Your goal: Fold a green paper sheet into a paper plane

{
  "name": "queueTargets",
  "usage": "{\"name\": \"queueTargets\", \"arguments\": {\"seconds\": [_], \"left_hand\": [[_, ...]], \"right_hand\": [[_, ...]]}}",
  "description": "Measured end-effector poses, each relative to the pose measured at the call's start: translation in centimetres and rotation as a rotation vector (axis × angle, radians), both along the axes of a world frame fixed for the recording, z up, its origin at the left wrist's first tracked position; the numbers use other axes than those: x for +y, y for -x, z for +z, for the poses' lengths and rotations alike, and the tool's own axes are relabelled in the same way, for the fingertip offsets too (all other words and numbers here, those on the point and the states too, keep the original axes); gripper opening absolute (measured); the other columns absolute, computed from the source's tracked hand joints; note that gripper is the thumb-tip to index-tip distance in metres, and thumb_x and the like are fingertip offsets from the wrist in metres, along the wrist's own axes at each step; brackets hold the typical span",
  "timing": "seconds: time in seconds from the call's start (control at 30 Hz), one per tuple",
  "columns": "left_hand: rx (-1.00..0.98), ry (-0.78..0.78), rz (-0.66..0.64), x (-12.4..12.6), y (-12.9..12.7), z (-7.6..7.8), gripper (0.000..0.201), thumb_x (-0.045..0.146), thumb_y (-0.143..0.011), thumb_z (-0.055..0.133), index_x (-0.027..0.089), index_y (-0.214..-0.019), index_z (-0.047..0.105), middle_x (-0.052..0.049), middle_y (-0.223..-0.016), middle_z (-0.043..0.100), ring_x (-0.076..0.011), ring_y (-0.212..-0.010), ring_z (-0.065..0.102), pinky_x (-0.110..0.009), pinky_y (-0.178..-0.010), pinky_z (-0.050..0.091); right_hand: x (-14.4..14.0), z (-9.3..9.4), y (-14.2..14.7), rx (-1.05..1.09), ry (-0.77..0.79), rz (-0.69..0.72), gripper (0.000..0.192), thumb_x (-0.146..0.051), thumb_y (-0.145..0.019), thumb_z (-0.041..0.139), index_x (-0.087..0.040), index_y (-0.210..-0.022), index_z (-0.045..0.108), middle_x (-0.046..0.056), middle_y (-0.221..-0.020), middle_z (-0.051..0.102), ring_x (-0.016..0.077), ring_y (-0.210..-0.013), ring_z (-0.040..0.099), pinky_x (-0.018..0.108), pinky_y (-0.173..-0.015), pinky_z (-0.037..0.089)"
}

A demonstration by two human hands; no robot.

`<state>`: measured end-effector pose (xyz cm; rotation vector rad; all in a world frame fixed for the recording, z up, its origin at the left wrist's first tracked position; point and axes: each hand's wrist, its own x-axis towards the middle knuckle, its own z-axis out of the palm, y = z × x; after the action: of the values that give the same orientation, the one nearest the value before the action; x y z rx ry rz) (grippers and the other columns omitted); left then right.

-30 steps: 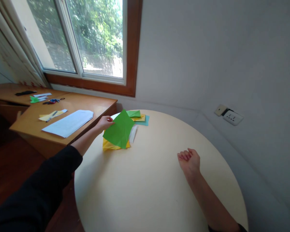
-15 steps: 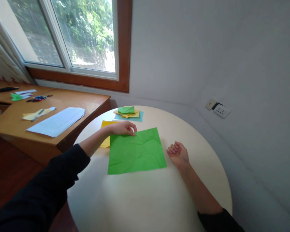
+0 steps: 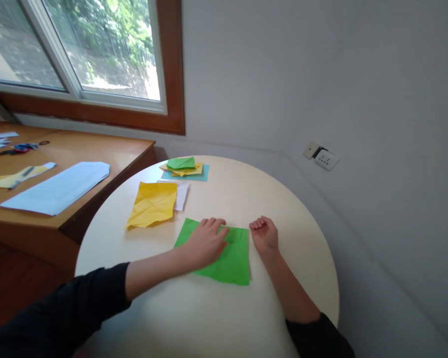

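- Round cream counter point(image 3: 224, 318).
- Flat green paper sheet point(image 3: 237, 261): near the middle, laid out, unfolded.
- Creased yellow paper sheet point(image 3: 153, 205): left, apparently unfolded.
- Green-and-yellow paper pile point(image 3: 181, 165): far left, seemingly folded.
- Left hand point(image 3: 206, 242): half-open grip over green; contact unclear.
- Right hand point(image 3: 264, 235): curled, seemingly empty.

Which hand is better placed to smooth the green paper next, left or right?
Probably the left hand: it's over the green paper, loosely open, while the right hand is curled beside the paper's right edge.

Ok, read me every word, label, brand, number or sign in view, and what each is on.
None can be read.
Green sheet, partly hidden by the left hand: no lettering visible.
Yellow sheet: no lettering visible.
Wall socket: any marking is too small to read.
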<state>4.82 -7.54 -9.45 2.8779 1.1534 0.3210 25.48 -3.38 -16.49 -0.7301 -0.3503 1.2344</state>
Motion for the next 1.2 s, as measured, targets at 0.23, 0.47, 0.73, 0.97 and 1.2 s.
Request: {"name": "queueTargets", "arguments": {"seconds": [0.23,0.47,0.73,0.97,1.2], "left_hand": [[0.01,0.147,-0.132,-6.3,1.4,-2.9,0.043,0.041,-0.09,0.033,0.015,-0.123,0.042,-0.016,-0.123,0.05,-0.0314,-0.119,0.042,-0.058,-0.1,0.026],[-0.106,0.227,-0.295,-2.6,1.3,-3.9,0.02,0.028,-0.089,0.036,0.014,-0.096,0.048,-0.012,-0.108,0.056,-0.0195,-0.106,0.053,-0.051,-0.11,0.017],[-0.105,0.084,-0.476,1.6,2.6,-3.5,0.018,0.011,-0.079,0.043,0.017,-0.072,0.058,-0.005,-0.089,0.064,-0.0185,-0.108,0.053,-0.046,-0.113,0.012],[-0.098,0.076,-0.486,2.9,3.7,-4.0,0.022,0.007,-0.08,0.044,0.018,-0.071,0.061,-0.004,-0.102,0.066,-0.02,-0.113,0.049,-0.044,-0.11,0.022],[-0.167,-0.019,-0.267,3.9,4.2,-4.6,0.021,0.009,-0.084,0.04,0.017,-0.076,0.058,-0.009,-0.101,0.064,-0.02,-0.092,0.056,-0.036,-0.083,0.044]], "right_hand": [[-0.3,0.6,0.3,-0.108,-0.016,-0.073,0.03,-0.015,-0.062,0.059,-0.018,-0.047,0.034,-0.009,-0.045,0.032,0.0032,-0.041,0.03,0.018,-0.041,0.03],[0.1,1.1,-3.2,-0.152,0.003,-0.193,0.029,-0.018,-0.063,0.057,-0.019,-0.046,0.034,-0.009,-0.043,0.032,0.0044,-0.039,0.03,0.02,-0.041,0.032],[-1.8,2.0,-0.7,-0.853,-0.222,0.088,0.023,-0.031,-0.075,0.055,-0.019,-0.059,0.066,0.003,-0.062,0.064,0.0151,-0.064,0.058,0.029,-0.066,0.045],[-2.2,2.0,0.1,-1.169,-0.135,0.294,0.024,-0.036,-0.075,0.057,-0.019,-0.062,0.068,0.002,-0.062,0.066,0.0158,-0.06,0.057,0.026,-0.057,0.042],[-2.1,1.6,0.4,-1.25,-0.133,0.288,0.019,-0.03,-0.073,0.058,-0.018,-0.06,0.065,0.001,-0.059,0.064,0.0137,-0.054,0.055,0.024,-0.052,0.041]]}}
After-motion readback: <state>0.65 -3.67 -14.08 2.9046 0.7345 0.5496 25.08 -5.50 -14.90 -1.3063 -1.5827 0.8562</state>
